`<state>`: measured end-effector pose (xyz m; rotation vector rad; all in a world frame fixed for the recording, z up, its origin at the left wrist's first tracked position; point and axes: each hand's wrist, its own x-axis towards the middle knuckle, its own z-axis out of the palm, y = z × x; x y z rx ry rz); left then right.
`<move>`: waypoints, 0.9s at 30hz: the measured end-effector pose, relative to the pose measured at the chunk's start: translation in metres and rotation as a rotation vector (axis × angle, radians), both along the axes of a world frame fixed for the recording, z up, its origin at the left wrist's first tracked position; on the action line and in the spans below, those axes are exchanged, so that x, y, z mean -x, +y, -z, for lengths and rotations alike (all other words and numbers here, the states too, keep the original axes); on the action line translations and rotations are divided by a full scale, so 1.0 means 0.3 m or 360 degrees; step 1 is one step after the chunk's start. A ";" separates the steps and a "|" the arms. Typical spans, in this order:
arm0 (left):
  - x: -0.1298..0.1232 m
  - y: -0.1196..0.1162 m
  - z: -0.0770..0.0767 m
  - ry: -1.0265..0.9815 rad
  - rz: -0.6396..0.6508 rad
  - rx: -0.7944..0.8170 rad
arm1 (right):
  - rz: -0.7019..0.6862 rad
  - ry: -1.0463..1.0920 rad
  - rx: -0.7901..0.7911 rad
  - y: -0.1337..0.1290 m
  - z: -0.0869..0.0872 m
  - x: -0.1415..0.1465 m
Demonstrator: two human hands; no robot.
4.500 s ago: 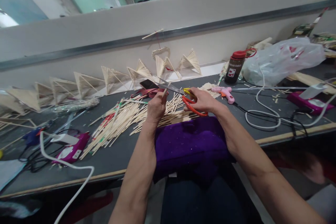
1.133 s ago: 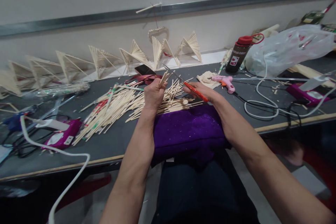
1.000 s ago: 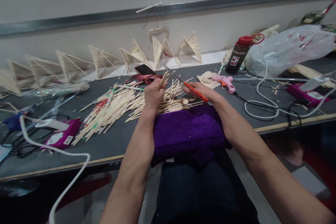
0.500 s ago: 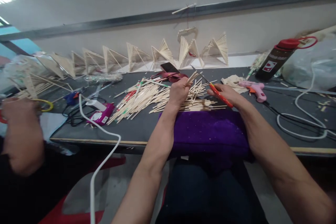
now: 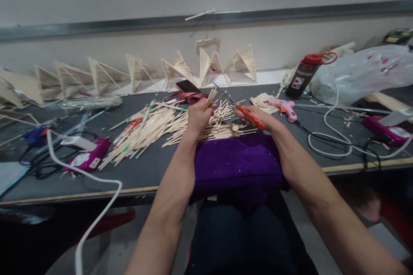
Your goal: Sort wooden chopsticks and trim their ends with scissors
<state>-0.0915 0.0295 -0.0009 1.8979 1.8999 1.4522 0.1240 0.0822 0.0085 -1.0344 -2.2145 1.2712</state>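
Note:
My left hand (image 5: 199,116) is closed around a small bunch of thin wooden sticks (image 5: 211,98), their ends poking up past my fingers. In my right hand (image 5: 258,118) is a pair of scissors (image 5: 248,116) with orange-red handles. The blades are parted and point up and left, just right of the bunch. Below and around both hands lies a loose pile of wooden sticks (image 5: 158,129) on the dark table. A purple cloth (image 5: 237,161) hangs over the table edge between my forearms.
Several fan-shaped stick models (image 5: 177,66) stand along the wall. A pink glue gun (image 5: 285,108) and a dark bottle with a red lid (image 5: 305,75) are on the right. A phone (image 5: 187,86), magenta power adapters (image 5: 88,159), a blue glue gun (image 5: 35,136) and white cables (image 5: 97,172) also lie about.
The view has swung to the right, so things sit further left and the neighbour's hand on the left is out of sight. My hands keep hold of the sticks and the scissors.

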 end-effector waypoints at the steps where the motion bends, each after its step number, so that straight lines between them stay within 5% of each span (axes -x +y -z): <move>1: 0.000 0.000 0.000 -0.0003 0.0001 -0.0002 | -0.0001 -0.0002 0.0006 -0.003 -0.004 0.000; 14: 0.001 -0.001 -0.003 0.0006 0.0003 0.0004 | 0.0085 -0.0294 -0.0426 0.008 -0.004 0.012; 27: -0.004 -0.009 -0.015 -0.0040 0.0033 -0.0009 | 0.0153 -0.0329 -0.0566 0.015 0.008 0.005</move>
